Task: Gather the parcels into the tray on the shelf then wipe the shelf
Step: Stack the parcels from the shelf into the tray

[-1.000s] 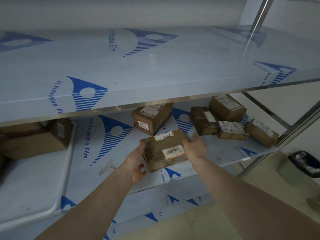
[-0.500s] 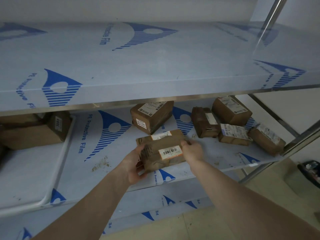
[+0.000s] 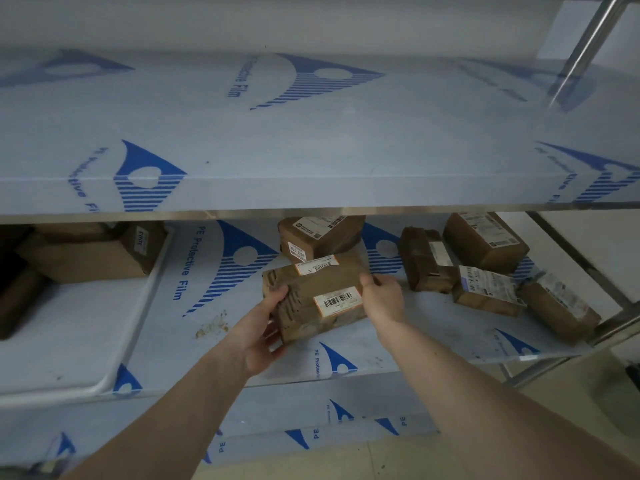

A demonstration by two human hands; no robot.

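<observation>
Up front, the film-covered shelf (image 3: 433,327) carries the tray (image 3: 138,306) at its left, already holding parcels, and five loose parcels to the right; your left hand (image 3: 258,336) and right hand (image 3: 382,296) grip a barcoded parcel (image 3: 317,296) just above it, fingers curled round either end.

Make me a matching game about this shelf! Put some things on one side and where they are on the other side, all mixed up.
Things:
1. barcode parcel
2. tray
3. brown stain
4. metal post

Places:
A. top right, going up from the top shelf
B. left end of the middle shelf
C. held between the left hand and the right hand
D. on the shelf film, between the tray and the hands

Pairs: 1-C, 2-B, 3-D, 4-A
</observation>
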